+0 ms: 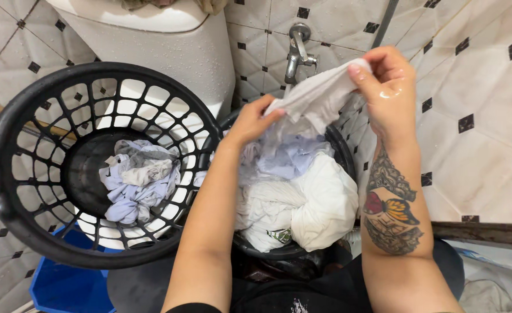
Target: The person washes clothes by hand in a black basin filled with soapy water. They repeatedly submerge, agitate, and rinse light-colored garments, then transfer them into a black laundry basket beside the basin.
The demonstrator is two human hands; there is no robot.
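Hands: left hand (255, 119) and right hand (383, 87) both gripping white garment (314, 98) above laundry-filled black tub (340, 145); black basket (12, 145) alongside.

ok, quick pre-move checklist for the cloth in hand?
1. Left hand grip on the white cloth: ok, fingers pinch its lower edge.
2. Right hand grip: ok, holds the upper end.
3. Cloth clear of the pile in the dark tub: cannot tell, folds overlap.
4. Black basket has room: ok, only a small bundle inside.
5. Tap off: cannot tell.
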